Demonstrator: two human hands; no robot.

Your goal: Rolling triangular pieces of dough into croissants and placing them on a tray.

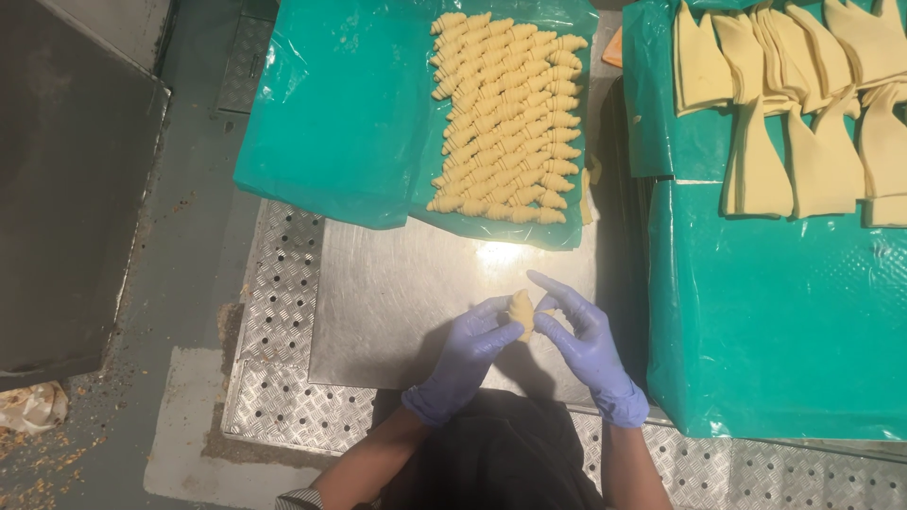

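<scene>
Pinching one small dough piece (521, 312) between both gloved hands, left hand (470, 348) and right hand (584, 335) closed on it, low over bare steel table (397, 302). Open steel all round. Green sheet (350, 113) with rolled dough rows (505, 118) beyond; cut dough triangles (794, 113) right. Crumbed floor (57, 444) left.

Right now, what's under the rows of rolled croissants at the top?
The rolled croissants lie on a green plastic sheet, which spreads over the steel worktable. What lies beneath the sheet there is covered. Both gloved hands, left hand and right hand, hold one dough piece.
</scene>
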